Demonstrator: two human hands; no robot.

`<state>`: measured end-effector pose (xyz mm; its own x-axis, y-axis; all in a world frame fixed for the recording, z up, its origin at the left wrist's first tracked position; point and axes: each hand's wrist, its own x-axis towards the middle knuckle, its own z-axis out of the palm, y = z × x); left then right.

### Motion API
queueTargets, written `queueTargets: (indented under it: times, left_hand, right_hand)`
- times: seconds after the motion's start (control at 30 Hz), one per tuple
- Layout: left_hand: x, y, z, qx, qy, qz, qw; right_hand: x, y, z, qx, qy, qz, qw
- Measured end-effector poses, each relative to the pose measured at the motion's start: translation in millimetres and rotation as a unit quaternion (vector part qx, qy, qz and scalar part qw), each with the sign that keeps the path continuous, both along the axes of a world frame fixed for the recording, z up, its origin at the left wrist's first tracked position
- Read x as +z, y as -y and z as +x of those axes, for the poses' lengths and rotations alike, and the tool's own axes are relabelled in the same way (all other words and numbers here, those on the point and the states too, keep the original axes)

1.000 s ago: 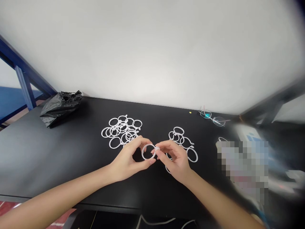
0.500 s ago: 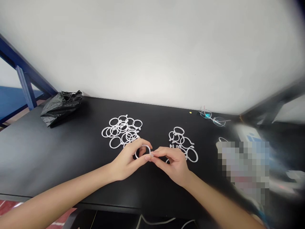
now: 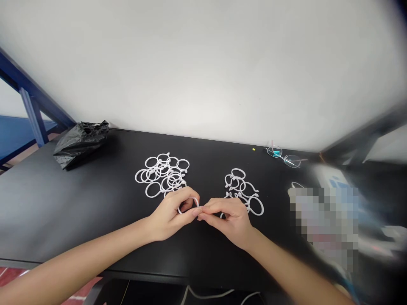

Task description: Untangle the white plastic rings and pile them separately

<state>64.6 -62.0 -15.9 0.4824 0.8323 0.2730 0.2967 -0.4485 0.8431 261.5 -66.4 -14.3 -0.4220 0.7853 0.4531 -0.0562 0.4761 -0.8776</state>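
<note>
Left hand [image 3: 171,209] curled around a white plastic ring [image 3: 179,209], thumb and fingers gripping it, most of the ring now tucked behind the fingers instead of showing whole as it did a moment earlier. Right hand [image 3: 227,220] pinching the ring's near edge, fingertips [image 3: 203,214] touching the left fingers, the two hands closer together than before. Both hands slightly lower and further left, just in front of the larger heap of rings [image 3: 159,171]. Smaller heap of rings [image 3: 238,168] just beyond the right hand, unchanged. Farther off on the black table [image 3: 63,203], a black plastic bag [image 3: 79,144] and glasses [image 3: 282,156], both in the same spots.
</note>
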Motion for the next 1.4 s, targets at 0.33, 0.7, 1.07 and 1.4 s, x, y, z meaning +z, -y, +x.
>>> queueTargets:
  times: [0.33,0.7,1.07,1.4]
  left_hand:
    - [-0.2,-17.8,-19.2,-0.020,-0.137,0.192,0.972]
    - [-1.8,-49.7,-45.0,0.138,-0.313,0.342,0.875]
    - [-8.8,-49.5,-42.3,0.153,-0.365,0.330,0.857]
    - [-9.1,-48.1,-40.6,0.161,-0.349,0.332,0.861]
  right_hand:
    - [-2.4,-5.2,2.7,-0.108,0.034,-0.011,0.993]
    - [-3.7,-30.8,29.1,-0.272,0.216,0.086,0.934]
    - [-19.6,-43.5,43.0,-0.270,0.441,0.080,0.852]
    - [-19.0,-46.7,43.3,-0.251,0.381,0.078,0.887]
